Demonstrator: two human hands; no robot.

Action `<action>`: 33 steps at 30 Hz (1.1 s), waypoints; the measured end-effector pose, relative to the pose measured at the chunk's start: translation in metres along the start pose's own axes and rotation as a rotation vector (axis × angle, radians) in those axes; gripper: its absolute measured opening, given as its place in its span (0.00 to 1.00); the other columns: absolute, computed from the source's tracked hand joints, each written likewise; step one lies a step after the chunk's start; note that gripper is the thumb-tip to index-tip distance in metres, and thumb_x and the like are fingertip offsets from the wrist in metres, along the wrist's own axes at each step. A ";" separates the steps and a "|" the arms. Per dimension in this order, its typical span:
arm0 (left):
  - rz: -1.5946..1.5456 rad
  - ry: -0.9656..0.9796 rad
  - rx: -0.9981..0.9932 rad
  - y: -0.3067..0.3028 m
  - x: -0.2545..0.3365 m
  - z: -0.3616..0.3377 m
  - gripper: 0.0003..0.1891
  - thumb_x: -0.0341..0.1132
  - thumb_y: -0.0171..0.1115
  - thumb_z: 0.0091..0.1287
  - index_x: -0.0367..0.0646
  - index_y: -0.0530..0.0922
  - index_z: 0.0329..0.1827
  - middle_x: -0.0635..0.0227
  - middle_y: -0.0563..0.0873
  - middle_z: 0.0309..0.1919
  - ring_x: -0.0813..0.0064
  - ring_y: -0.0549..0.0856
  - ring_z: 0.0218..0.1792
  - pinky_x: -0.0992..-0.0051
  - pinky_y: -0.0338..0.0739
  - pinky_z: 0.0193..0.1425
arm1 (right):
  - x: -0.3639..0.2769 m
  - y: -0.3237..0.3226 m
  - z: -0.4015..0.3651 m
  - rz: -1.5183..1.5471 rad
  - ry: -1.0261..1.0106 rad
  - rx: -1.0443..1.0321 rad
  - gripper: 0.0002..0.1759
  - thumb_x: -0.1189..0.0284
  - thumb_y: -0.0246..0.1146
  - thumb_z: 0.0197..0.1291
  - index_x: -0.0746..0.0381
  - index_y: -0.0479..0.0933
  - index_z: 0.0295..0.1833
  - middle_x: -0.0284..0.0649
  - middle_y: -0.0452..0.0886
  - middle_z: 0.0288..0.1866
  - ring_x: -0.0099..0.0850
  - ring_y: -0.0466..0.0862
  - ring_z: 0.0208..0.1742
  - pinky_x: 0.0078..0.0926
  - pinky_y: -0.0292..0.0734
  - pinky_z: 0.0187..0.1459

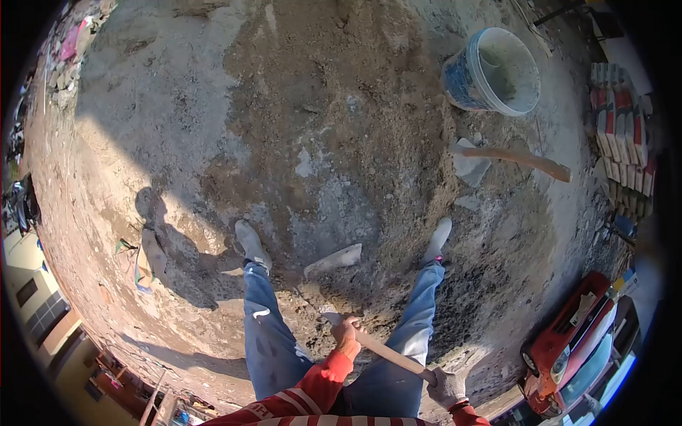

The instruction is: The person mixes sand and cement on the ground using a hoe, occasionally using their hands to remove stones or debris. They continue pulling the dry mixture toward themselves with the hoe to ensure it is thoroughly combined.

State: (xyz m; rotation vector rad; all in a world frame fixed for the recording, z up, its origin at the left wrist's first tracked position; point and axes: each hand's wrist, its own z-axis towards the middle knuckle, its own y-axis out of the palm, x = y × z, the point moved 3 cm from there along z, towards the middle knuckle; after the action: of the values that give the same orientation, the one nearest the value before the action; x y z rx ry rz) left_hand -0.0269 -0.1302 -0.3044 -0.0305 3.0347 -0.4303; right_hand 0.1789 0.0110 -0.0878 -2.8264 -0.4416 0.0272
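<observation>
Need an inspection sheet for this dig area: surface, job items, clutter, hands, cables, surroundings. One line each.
Surface: the ground is rough, with loose brown soil and grey patches, part sunlit.
Job's things: wooden handle held aslant in front of the legs; whether the pale flat piece between the feet belongs to it, cannot tell.
Clutter: bucket with pale residue inside; second wooden-handled tool lying on the ground near it.
Hands: bare left hand and gloved right hand both closed on the handle, the left nearer the pale piece.
Cables: nothing seen that is clearly a cable.
Surroundings: stacked bags and a red car on the right; buildings on the left.
</observation>
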 end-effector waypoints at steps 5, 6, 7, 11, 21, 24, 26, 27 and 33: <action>0.136 0.394 -0.403 0.203 0.125 -0.041 0.07 0.26 0.62 0.60 0.44 0.71 0.35 0.72 0.72 0.22 0.76 0.72 0.18 0.71 0.71 0.24 | -0.038 -0.022 0.117 0.175 -0.102 0.495 0.17 0.62 0.65 0.53 0.58 0.74 0.47 0.49 0.81 0.27 0.51 0.83 0.30 0.47 0.77 0.32; 0.143 0.492 -0.510 0.247 0.145 -0.030 0.07 0.27 0.62 0.63 0.44 0.71 0.37 0.72 0.74 0.23 0.78 0.72 0.18 0.73 0.70 0.24 | -0.062 -0.047 0.145 0.251 -0.014 0.445 0.19 0.63 0.65 0.53 0.59 0.73 0.48 0.50 0.82 0.29 0.51 0.84 0.32 0.47 0.78 0.34; 0.192 0.564 -0.588 0.292 0.161 -0.021 0.08 0.27 0.62 0.64 0.44 0.71 0.39 0.71 0.74 0.24 0.78 0.72 0.17 0.73 0.71 0.22 | -0.087 -0.076 0.169 0.272 -0.073 0.542 0.20 0.64 0.64 0.54 0.59 0.71 0.50 0.50 0.82 0.29 0.51 0.84 0.32 0.48 0.79 0.35; 0.429 0.810 -0.555 0.396 0.169 0.005 0.08 0.28 0.62 0.65 0.40 0.69 0.38 0.70 0.73 0.23 0.76 0.74 0.17 0.70 0.73 0.20 | -0.151 -0.146 0.267 0.463 -0.029 0.535 0.21 0.63 0.63 0.57 0.61 0.69 0.52 0.54 0.83 0.34 0.53 0.85 0.38 0.50 0.79 0.40; 0.813 0.608 -0.393 0.231 0.035 0.065 0.06 0.26 0.62 0.58 0.37 0.74 0.26 0.68 0.75 0.15 0.72 0.77 0.12 0.70 0.71 0.15 | -0.107 -0.018 0.156 0.530 0.084 0.161 0.27 0.60 0.65 0.52 0.68 0.70 0.50 0.57 0.83 0.36 0.55 0.84 0.41 0.48 0.81 0.44; 0.609 0.123 -0.376 0.168 0.010 0.026 0.07 0.28 0.64 0.60 0.43 0.73 0.31 0.71 0.73 0.18 0.75 0.75 0.17 0.69 0.72 0.21 | -0.067 0.007 0.059 0.506 0.001 0.073 0.25 0.61 0.60 0.52 0.70 0.69 0.48 0.59 0.81 0.32 0.57 0.83 0.38 0.50 0.79 0.41; 0.476 0.029 -0.388 0.142 0.014 0.009 0.07 0.29 0.65 0.60 0.45 0.73 0.31 0.74 0.71 0.18 0.76 0.73 0.18 0.69 0.71 0.23 | -0.033 0.011 0.001 0.469 0.073 -0.123 0.29 0.56 0.61 0.51 0.69 0.69 0.50 0.58 0.81 0.33 0.56 0.83 0.38 0.49 0.78 0.41; 0.455 0.005 -0.355 0.136 0.017 0.012 0.07 0.30 0.65 0.60 0.47 0.73 0.32 0.75 0.70 0.18 0.76 0.71 0.18 0.70 0.70 0.24 | -0.016 0.016 -0.020 0.456 0.079 -0.124 0.27 0.56 0.65 0.50 0.66 0.72 0.48 0.56 0.81 0.34 0.56 0.83 0.37 0.49 0.79 0.41; 0.325 -0.009 -0.280 0.117 0.013 -0.051 0.08 0.32 0.63 0.62 0.51 0.71 0.30 0.79 0.68 0.17 0.79 0.67 0.17 0.73 0.65 0.25 | 0.042 -0.024 0.027 0.952 0.083 0.203 0.43 0.48 0.76 0.46 0.63 0.69 0.59 0.48 0.85 0.43 0.39 0.87 0.43 0.33 0.80 0.47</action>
State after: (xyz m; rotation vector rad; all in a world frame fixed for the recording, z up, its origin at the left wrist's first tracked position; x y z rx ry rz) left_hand -0.0444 -0.0038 -0.2894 0.4352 2.9834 0.0202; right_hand 0.2099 0.0529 -0.1057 -2.5446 0.8815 0.1331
